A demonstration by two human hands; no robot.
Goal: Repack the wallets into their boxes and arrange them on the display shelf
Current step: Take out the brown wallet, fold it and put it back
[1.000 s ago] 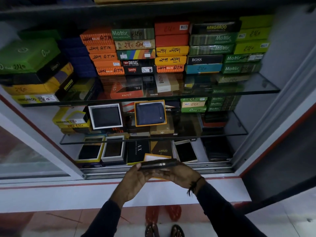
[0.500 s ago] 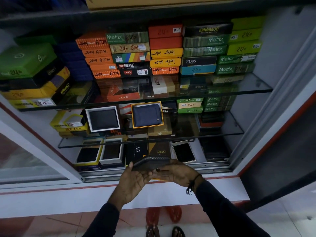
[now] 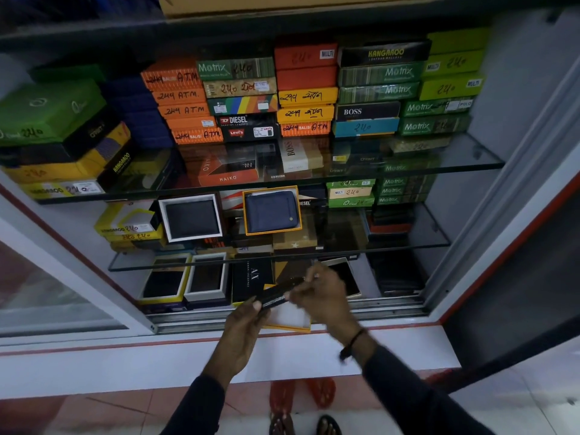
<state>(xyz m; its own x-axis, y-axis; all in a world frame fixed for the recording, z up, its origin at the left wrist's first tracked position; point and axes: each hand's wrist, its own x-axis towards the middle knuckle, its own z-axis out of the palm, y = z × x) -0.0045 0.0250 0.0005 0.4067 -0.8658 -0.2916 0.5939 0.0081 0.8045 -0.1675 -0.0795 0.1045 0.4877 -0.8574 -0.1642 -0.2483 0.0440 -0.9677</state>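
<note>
A dark zip wallet (image 3: 276,293) is held edge-on in front of the cabinet's bottom shelf. My left hand (image 3: 243,328) grips its near end from below, and my right hand (image 3: 323,296) pinches its far end from above. Under the hands lies an open yellow-rimmed box (image 3: 290,320) with a white inside, on the cabinet's sliding track. A blue wallet sits in an orange-rimmed box (image 3: 272,210) on the middle glass shelf, beside a black wallet in a white-rimmed box (image 3: 191,218).
Stacks of closed wallet boxes (image 3: 304,89) fill the top glass shelf (image 3: 470,166). The bottom shelf holds two open boxes with wallets (image 3: 185,277), a black AX box (image 3: 252,277) and another open box (image 3: 348,277). A white ledge (image 3: 125,362) runs in front.
The wallet has tilted from flat to edge-on, showing its zip. Both hands have lifted slightly toward the bottom shelf, the right hand shifting over the wallet's far end.
</note>
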